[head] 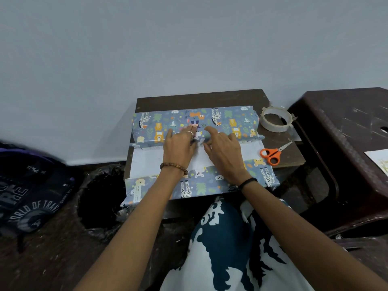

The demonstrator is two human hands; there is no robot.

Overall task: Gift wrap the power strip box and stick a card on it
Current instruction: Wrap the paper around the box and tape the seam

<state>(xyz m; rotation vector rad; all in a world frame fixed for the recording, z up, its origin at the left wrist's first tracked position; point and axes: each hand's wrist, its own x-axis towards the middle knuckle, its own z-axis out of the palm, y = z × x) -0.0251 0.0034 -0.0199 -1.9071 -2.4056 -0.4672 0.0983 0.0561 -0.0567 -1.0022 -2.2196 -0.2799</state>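
Pressing down side by side, the left hand (179, 147) and the right hand (223, 151) both rest on the wrapping paper (226, 120) where it folds over the box, which is hidden under the paper on the small dark worktop (201, 98). Fingers of both hands lie mostly straight on the patterned fold, fingertips pointing away from the person; the two thumbs are close together at the paper's edge, and whether they pinch anything there cannot be told. Beneath both palms shows the paper's white underside; nearer the wrists, a second patterned flap lies flat. Beyond and to the right of the right hand sits one roll of tape (276, 119), and nearer, just right of that hand, one pair of orange-handled scissors (273, 154). One sheet of paper, two hands.
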